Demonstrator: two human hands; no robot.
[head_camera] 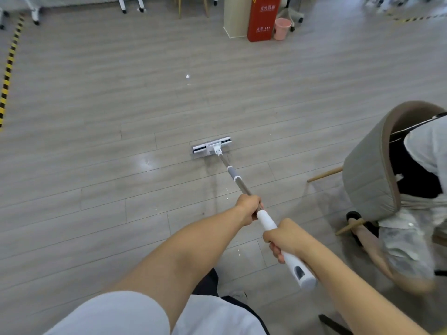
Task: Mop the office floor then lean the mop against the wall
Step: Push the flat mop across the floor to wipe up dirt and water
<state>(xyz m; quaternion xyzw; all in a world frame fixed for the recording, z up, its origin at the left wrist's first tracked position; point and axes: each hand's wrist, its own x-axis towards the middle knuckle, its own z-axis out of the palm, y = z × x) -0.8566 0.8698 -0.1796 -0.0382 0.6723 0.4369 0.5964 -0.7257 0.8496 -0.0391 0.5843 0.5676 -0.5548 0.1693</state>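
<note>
Both hands grip the mop (238, 181): left hand (249, 207) ahead on the pole, right hand (286, 238) behind on the white handle

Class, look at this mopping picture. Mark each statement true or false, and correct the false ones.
1. Both the left hand and the right hand grip the mop handle. True.
2. The mop head is raised off the floor. False: it lies flat on the floor.
3. A pink bucket stands beside the red box. True.
4. The left hand grips nearer the handle's top end than the right hand. False: the right hand is nearer that end; the left hand grips lower down.
</note>
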